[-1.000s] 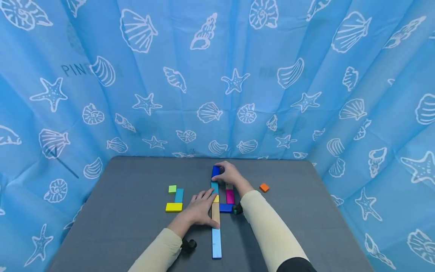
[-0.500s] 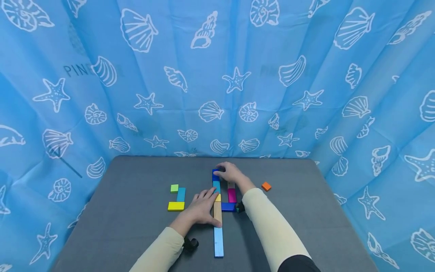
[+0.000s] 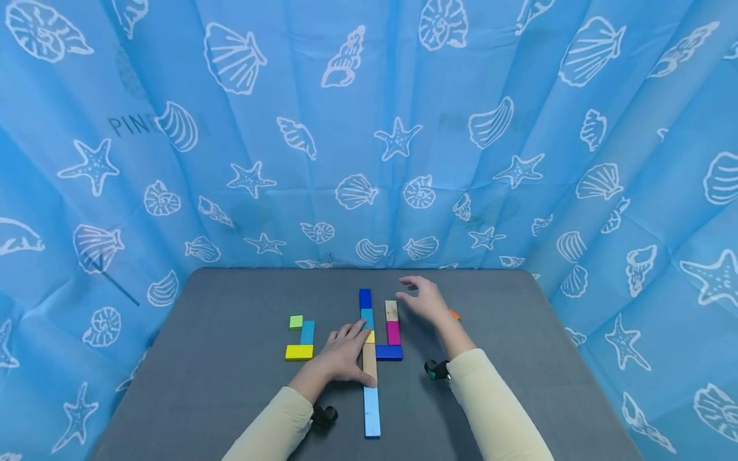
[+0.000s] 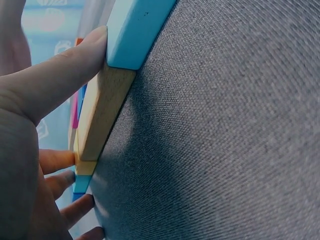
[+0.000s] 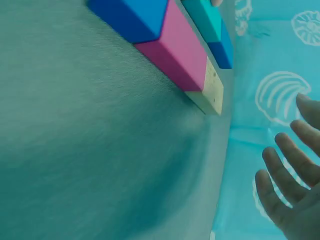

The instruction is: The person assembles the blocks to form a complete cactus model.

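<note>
A straight column of flat blocks runs away from the person: a light blue block (image 3: 371, 413), a natural wood block (image 4: 102, 107), a yellow one (image 3: 371, 337), a teal one (image 3: 367, 315) and a dark blue one (image 3: 365, 298) at the far end. My left hand (image 3: 341, 356) lies spread over the column's left side, its thumb touching near the light blue and wood joint, its fingertips by the yellow and teal blocks. Nothing is held by my right hand (image 3: 425, 299), raised right of a pale wood block (image 3: 391, 310) with parted fingers.
Joined to the column's right are a blue block (image 3: 389, 353) and a magenta block (image 3: 393, 333). Left lie a green block (image 3: 296, 322), a teal block (image 3: 308, 332) and a yellow block (image 3: 299, 352). An orange block (image 3: 455, 314) is partly hidden behind the right wrist. A curtain hangs behind the grey table (image 3: 230, 384).
My right hand has let go of the dark blue block at the column's far end and moved right. The left hand stays on the column.
</note>
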`<state>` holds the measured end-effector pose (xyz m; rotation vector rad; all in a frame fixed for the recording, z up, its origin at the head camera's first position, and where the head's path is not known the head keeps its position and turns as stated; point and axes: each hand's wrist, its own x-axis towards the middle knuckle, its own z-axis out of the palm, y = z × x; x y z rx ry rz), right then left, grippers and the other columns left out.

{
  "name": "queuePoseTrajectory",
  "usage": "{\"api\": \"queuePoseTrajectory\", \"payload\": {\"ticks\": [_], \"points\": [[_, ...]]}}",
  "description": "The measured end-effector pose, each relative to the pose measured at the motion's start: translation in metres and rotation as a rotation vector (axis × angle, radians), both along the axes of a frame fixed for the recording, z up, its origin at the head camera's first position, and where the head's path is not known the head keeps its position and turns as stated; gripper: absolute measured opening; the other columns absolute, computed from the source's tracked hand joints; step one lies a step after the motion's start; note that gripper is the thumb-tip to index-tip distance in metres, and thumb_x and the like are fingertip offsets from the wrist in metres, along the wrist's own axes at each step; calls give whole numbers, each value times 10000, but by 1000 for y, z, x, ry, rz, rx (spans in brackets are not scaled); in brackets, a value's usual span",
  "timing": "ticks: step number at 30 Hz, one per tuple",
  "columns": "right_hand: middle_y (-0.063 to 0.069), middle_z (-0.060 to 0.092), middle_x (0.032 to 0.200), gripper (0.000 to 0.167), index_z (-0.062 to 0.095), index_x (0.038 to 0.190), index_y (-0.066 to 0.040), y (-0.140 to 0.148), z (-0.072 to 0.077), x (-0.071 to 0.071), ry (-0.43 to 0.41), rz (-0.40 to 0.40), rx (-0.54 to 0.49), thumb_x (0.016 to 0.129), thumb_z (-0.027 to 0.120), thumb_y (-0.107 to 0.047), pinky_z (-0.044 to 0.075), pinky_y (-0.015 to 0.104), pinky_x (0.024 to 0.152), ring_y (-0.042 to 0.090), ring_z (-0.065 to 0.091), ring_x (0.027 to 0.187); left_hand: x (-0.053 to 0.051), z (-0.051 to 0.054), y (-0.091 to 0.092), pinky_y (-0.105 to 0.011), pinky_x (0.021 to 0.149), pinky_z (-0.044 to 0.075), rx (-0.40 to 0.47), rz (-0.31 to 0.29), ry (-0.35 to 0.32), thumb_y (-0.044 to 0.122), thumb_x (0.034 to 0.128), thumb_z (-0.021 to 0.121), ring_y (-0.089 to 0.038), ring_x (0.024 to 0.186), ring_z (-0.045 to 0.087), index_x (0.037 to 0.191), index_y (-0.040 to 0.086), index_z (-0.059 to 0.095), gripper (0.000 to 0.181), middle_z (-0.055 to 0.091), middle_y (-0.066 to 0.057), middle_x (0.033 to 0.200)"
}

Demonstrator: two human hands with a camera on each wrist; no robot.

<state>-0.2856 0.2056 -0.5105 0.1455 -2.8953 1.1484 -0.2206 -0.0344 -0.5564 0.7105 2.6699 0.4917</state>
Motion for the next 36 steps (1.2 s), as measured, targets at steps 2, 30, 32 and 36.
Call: {"api": "queuePoseTrajectory", "payload": {"ticks": [2,30,32,36], "points": [[156,641,1326,419,646,1317,-59,8,-1,10,14,-42,-6,942,727,-228,491,533,989,352,599,1222,1,-1,0,-590,1181,239,8,1,-2,720,659,806,-333,1497,245,1599,190,307,1188,186,-32,1693],[289,613,1269,448,602,1289,70,83,-42,43,-151,-380,75,934,721,-177,463,547,968,425,560,1163,1,-2,-1,-604,1182,217,29,0,-14,710,667,808,-340,1506,227,1605,190,290,1191,171,-26,1697],[277,633,1243,412,633,1258,62,83,-43,42,-156,-378,96,932,726,-172,474,541,952,410,575,1130,2,-1,-1,-605,1181,219,34,0,-18,704,668,812,-342,1506,228,1604,186,292,1189,174,-29,1697],[274,640,1247,374,661,1241,53,82,-41,41,-161,-343,136,928,727,-140,482,548,956,399,587,1099,3,0,-1,-608,1183,213,45,7,-19,695,671,815,-338,1508,226,1604,181,291,1188,174,-30,1697]]}}
